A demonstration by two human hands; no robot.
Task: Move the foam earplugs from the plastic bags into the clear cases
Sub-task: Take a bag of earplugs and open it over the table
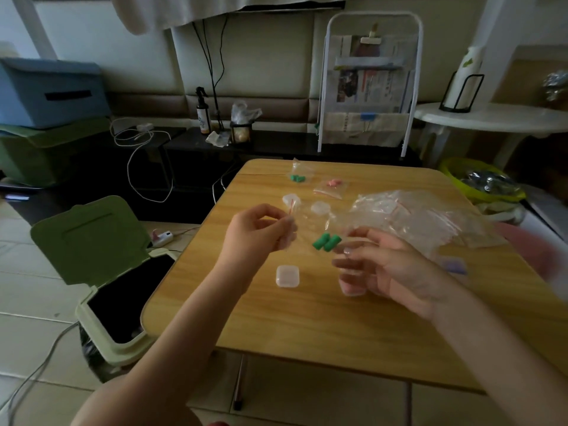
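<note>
A dim living room, a green bin [92,265] open on the floor beside a wooden desk [307,327]. Above the desk the left hand [258,232] pinches the red-striped edge of a small clear bag [302,224]; two green earplugs [326,241] hang in it, between the hands. The right hand [390,269], blurred, meets the bag's far side; its grip cannot be told. The bag looks to be getting opened. Next, seemingly, the plugs must drop into a closed clear case [287,276] just below. Filled bags [330,186] wait farther back.
</note>
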